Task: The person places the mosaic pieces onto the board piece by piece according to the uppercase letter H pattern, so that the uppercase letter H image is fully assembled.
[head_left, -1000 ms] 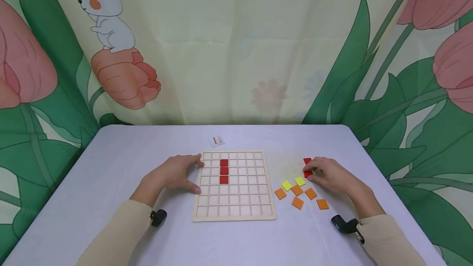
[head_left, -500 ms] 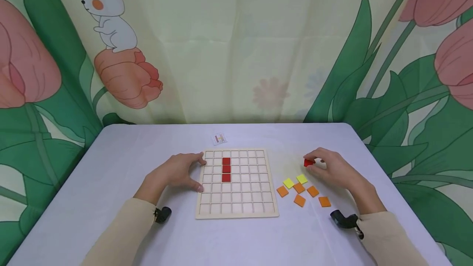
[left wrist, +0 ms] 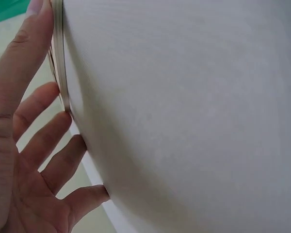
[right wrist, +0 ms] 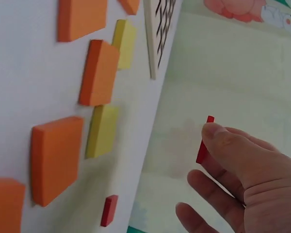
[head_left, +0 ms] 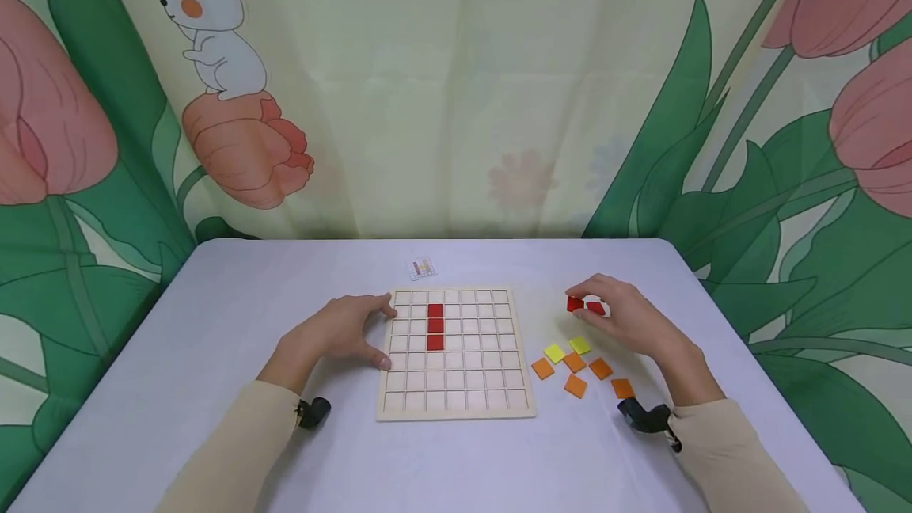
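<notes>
Board [head_left: 474,381] holds three red tiles [head_left: 435,326]

A white bench [head_left: 456,465] is bearing a gridded board [head_left: 456,419], a small card [head_left: 422,268] lying just beyond it; five orange tiles [head_left: 575,386], two yellow tiles [head_left: 554,353] and one red tile [right wrist: 109,210] are lying to the right.

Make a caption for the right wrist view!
Right hand pinching a thin red tile near orange square tiles and yellow tiles.

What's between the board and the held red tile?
Bare table, from board to held red tile, in the head view. Yellow tiles and orange tiles sit lower in frame, off that line.
</notes>
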`<state>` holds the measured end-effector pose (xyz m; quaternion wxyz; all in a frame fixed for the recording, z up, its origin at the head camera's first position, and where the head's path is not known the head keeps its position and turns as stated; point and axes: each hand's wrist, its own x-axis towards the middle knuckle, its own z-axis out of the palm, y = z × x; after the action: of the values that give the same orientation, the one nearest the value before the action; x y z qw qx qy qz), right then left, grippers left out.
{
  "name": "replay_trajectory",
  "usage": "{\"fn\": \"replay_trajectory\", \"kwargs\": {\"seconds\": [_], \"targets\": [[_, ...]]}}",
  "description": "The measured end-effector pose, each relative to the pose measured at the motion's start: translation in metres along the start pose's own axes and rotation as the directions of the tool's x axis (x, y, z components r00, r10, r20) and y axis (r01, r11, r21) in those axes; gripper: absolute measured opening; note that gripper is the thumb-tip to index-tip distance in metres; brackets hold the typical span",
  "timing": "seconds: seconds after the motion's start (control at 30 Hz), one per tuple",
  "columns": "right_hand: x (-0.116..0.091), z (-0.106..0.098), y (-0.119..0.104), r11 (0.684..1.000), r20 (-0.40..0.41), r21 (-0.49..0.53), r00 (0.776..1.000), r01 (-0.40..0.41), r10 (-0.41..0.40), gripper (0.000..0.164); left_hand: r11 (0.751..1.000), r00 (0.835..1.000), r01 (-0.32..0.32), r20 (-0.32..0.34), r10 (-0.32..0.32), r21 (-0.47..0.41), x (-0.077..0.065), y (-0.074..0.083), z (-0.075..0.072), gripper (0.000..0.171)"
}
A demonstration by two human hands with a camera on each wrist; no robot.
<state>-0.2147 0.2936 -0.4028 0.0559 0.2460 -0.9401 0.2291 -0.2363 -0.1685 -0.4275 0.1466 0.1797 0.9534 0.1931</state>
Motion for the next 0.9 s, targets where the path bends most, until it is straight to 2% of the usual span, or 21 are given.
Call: {"fn": "replay_trajectory", "kwargs": {"seconds": [0.17,0.27,0.43,0.53,0.73,0.9], "targets": [[0.009,0.001,-0.018,0.998,-0.014,0.046,0.999,0.041,-0.040,0.035,0.999,1.000,-0.031,0.003,0.031,0.045,-0.002,0.000,-0.002,0.081],[0.015,0.002,-0.026,0.994,-0.034,0.058,0.995,0.098,-0.096,0.035,0.996,0.999,-0.047,0.002,0.047,0.076,-0.002,0.001,-0.003,0.079],[0.027,0.009,-0.038,0.974,-0.098,0.082,0.974,0.211,-0.203,0.035,0.996,0.999,-0.034,-0.009,0.034,0.078,-0.003,-0.001,-0.001,0.077],[0.032,0.016,-0.044,0.960,-0.112,0.119,0.964,0.252,-0.239,0.033,0.997,0.999,-0.029,-0.018,0.030,0.075,-0.002,-0.001,0.001,0.077],[0.039,0.028,-0.054,0.952,-0.117,0.163,0.963,0.259,-0.242,0.034,0.997,0.998,-0.043,-0.036,0.046,0.065,0.002,0.000,0.002,0.076],[0.044,0.035,-0.065,0.950,-0.091,0.194,0.969,0.245,-0.231,0.036,0.995,0.999,-0.035,-0.021,0.037,0.092,0.002,0.001,0.002,0.076]]}}
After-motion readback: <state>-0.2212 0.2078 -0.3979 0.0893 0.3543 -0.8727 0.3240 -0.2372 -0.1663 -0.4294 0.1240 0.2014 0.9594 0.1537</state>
